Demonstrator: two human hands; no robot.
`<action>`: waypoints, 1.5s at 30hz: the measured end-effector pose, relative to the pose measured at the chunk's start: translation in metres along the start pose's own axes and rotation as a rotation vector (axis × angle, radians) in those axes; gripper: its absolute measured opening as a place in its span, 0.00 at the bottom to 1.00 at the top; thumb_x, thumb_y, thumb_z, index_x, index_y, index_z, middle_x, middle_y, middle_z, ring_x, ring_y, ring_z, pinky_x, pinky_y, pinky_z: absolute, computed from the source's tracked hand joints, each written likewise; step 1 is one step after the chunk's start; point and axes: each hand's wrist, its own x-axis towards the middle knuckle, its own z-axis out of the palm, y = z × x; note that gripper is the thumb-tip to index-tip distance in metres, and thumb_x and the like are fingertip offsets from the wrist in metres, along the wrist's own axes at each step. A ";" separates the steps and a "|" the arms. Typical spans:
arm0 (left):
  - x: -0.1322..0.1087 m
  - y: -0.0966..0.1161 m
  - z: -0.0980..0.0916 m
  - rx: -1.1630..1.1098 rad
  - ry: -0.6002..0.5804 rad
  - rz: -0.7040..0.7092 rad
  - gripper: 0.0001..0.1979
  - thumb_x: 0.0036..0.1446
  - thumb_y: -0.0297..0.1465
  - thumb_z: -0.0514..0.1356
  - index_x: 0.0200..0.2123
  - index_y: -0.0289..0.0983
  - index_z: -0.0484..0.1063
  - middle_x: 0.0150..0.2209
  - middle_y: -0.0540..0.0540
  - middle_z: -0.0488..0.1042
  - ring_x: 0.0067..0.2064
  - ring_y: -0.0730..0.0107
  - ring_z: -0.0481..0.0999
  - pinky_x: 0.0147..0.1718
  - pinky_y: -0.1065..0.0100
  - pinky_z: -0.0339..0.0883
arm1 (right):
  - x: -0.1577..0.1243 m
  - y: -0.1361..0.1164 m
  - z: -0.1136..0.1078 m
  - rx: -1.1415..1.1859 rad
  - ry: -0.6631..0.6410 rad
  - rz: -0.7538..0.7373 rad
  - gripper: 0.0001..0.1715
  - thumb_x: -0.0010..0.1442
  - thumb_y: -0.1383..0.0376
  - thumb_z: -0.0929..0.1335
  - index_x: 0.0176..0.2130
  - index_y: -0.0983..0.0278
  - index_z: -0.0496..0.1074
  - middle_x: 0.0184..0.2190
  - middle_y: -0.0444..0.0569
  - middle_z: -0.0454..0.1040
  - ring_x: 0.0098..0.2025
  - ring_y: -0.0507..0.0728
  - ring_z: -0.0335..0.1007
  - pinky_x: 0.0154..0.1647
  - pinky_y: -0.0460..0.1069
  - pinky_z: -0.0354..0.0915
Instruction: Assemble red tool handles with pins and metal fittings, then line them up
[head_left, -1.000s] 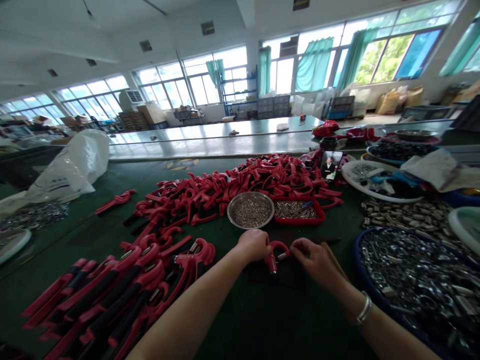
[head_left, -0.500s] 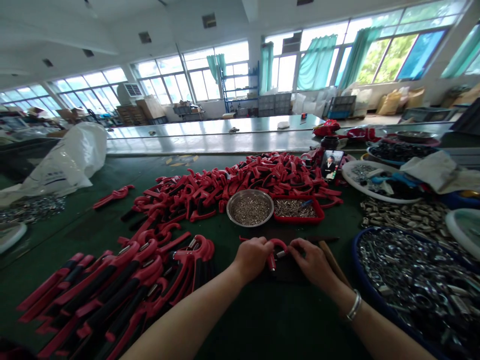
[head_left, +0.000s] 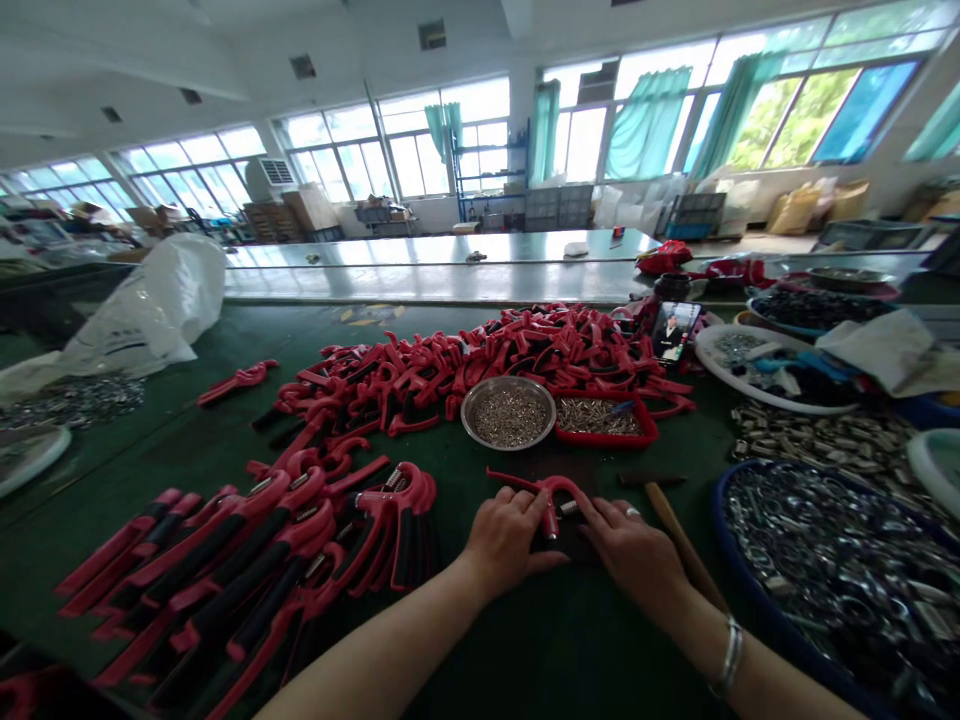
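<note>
A red tool handle (head_left: pixel 559 486) with a curved head and a small coil spring lies on a dark pad in front of me. My left hand (head_left: pixel 510 535) has its fingers over the handle's left arm, with the thumb stretched out below. My right hand (head_left: pixel 630 540), wearing a ring, holds the right end of the curve near the spring; its fingertips are partly hidden. A hammer (head_left: pixel 682 540) lies just right of that hand. Beyond the hands are a metal bowl (head_left: pixel 508 442) of small metal parts and a red tray (head_left: pixel 643 440) of pins.
Red and black handles with springs (head_left: pixel 285 530) lie in rows at left, and a large heap of red handles (head_left: pixel 480 360) lies behind the bowl. At right stands a blue-rimmed basin (head_left: pixel 721 510) of shiny metal parts. A phone (head_left: pixel 671 332) stands by the heap.
My left fingers have straightened along the handle and the thumb has spread away. My right fingers have flattened from a pinch. The view has shifted slightly left.
</note>
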 end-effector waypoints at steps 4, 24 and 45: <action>-0.003 0.003 0.005 0.025 0.034 0.006 0.39 0.48 0.52 0.55 0.59 0.39 0.54 0.47 0.43 0.69 0.45 0.57 0.64 0.42 0.60 0.62 | -0.008 -0.003 -0.001 -0.098 -0.041 -0.052 0.34 0.49 0.80 0.60 0.55 0.62 0.63 0.45 0.53 0.72 0.44 0.61 0.68 0.31 0.50 0.69; 0.031 0.012 -0.052 -0.145 -0.239 -0.035 0.35 0.47 0.61 0.41 0.37 0.43 0.74 0.32 0.46 0.73 0.35 0.63 0.71 0.33 0.67 0.63 | -0.003 0.030 -0.010 0.550 0.059 -0.069 0.14 0.60 0.64 0.61 0.44 0.62 0.71 0.40 0.52 0.73 0.41 0.56 0.68 0.42 0.51 0.64; 0.042 -0.008 -0.002 -0.239 0.037 -0.329 0.26 0.54 0.45 0.52 0.54 0.41 0.62 0.51 0.46 0.68 0.50 0.61 0.67 0.47 0.65 0.60 | 0.058 0.061 0.004 0.698 -0.147 0.369 0.20 0.53 0.50 0.63 0.28 0.62 0.73 0.26 0.45 0.74 0.29 0.53 0.68 0.31 0.46 0.62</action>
